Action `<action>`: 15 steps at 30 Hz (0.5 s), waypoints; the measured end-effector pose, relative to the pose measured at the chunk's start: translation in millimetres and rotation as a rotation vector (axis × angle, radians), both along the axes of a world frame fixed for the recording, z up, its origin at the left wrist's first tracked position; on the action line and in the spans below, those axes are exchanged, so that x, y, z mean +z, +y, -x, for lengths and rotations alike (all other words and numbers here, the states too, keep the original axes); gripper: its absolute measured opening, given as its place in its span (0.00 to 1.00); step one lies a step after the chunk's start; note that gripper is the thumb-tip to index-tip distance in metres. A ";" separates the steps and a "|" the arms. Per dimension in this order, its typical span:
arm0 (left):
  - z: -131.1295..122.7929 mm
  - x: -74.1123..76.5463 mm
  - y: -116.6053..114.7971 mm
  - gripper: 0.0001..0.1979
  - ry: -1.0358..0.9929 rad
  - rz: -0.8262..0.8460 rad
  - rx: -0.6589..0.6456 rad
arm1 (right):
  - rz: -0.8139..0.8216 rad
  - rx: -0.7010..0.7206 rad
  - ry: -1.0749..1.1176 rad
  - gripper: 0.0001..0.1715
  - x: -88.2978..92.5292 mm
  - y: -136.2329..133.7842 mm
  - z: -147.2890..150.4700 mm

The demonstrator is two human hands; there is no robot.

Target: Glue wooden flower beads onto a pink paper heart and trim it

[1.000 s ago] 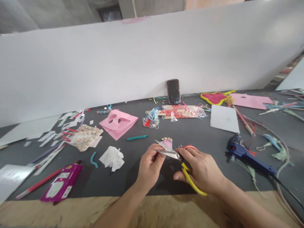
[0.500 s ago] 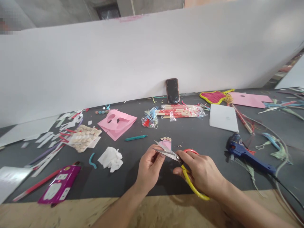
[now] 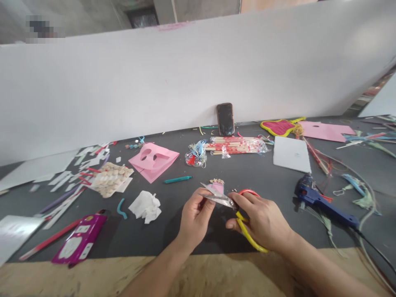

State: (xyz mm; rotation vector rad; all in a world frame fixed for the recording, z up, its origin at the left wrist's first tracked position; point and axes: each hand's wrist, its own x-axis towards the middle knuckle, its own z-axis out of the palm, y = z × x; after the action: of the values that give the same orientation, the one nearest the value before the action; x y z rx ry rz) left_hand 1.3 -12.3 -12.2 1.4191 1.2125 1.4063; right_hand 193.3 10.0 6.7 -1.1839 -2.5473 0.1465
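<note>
My right hand (image 3: pixel 261 225) grips scissors (image 3: pixel 244 222) with yellow and red handles, their steel blades (image 3: pixel 218 199) pointing left across my left hand. My left hand (image 3: pixel 196 218) pinches a small pink paper piece (image 3: pixel 218 188) at the blades. Small beige beads (image 3: pixel 216 180) sit along that piece's top edge. The fingers of my left hand hide its lower part, so I cannot tell whether the blades are cutting it.
A phone (image 3: pixel 225 119) leans against a white board behind the dark work mat. Around it lie pink paper with cut-out holes (image 3: pixel 153 161), a tissue (image 3: pixel 145 207), bagged sticks (image 3: pixel 236 145), a blue glue gun (image 3: pixel 321 202) with its cord, and scattered paper strips.
Both hands and the scissors stay nearly in place. The yellow handle sits slightly higher than half a second ago, and the view has shifted a little.
</note>
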 end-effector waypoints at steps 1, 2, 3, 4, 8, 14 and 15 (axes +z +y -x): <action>0.0 0.1 -0.2 0.07 0.004 -0.005 0.003 | 0.001 0.003 0.000 0.35 0.8 -0.1 0.1; -0.1 0.2 -0.5 0.07 0.007 -0.009 0.007 | 0.002 0.005 0.001 0.35 1.7 -0.3 0.2; -0.1 0.2 -0.7 0.07 0.010 -0.012 0.010 | 0.002 0.005 0.003 0.35 2.6 -0.3 0.5; -0.2 0.2 -0.9 0.07 0.013 -0.012 0.010 | 0.003 0.004 0.005 0.36 3.4 -0.3 0.7; -0.5 0.8 -1.0 0.08 0.018 0.002 0.010 | 0.014 0.002 0.013 0.39 5.5 0.2 0.9; -0.2 3.2 -1.0 0.10 0.042 0.005 0.008 | 0.054 0.025 0.030 0.39 5.6 0.9 -0.4; -0.2 3.5 -1.0 0.10 0.046 0.004 0.003 | 0.052 0.029 0.036 0.38 5.6 0.9 -0.6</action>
State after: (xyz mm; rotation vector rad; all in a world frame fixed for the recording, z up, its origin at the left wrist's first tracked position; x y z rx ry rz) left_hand 1.5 -13.3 -8.7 1.4544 1.2457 1.3796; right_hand 194.0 10.9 12.2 -1.1528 -2.5449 0.2404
